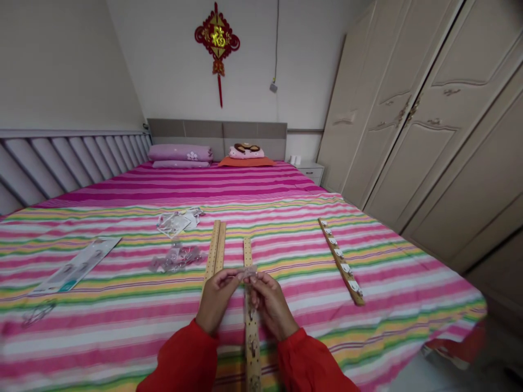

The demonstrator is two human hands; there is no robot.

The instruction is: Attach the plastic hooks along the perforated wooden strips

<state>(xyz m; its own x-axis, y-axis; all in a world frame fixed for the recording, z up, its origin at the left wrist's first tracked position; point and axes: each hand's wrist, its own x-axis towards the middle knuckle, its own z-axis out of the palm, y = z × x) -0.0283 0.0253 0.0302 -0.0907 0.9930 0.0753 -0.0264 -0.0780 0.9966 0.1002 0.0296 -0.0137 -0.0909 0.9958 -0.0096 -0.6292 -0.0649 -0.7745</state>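
My left hand point(219, 296) and my right hand point(272, 302) meet over a narrow wooden strip with holes point(247, 250). Between their fingertips they pinch a small clear plastic packet point(247, 272); its contents are too small to tell. Small metal pieces point(252, 343) sit along the near part of this strip. Left of it lie two more perforated wooden strips point(216, 245), side by side and partly behind my left hand. Farther left is a heap of small clear packets point(177, 258).
On the striped bedspread point(302, 283), a wooden strip with several white-backed pieces point(339, 255) lies to the right. Leftward are a long plastic package point(77, 265), thin wire-like items point(40, 312) and a pile of cards and wrappers point(180, 221). Wardrobes point(433, 125) stand beyond the bed's right edge.
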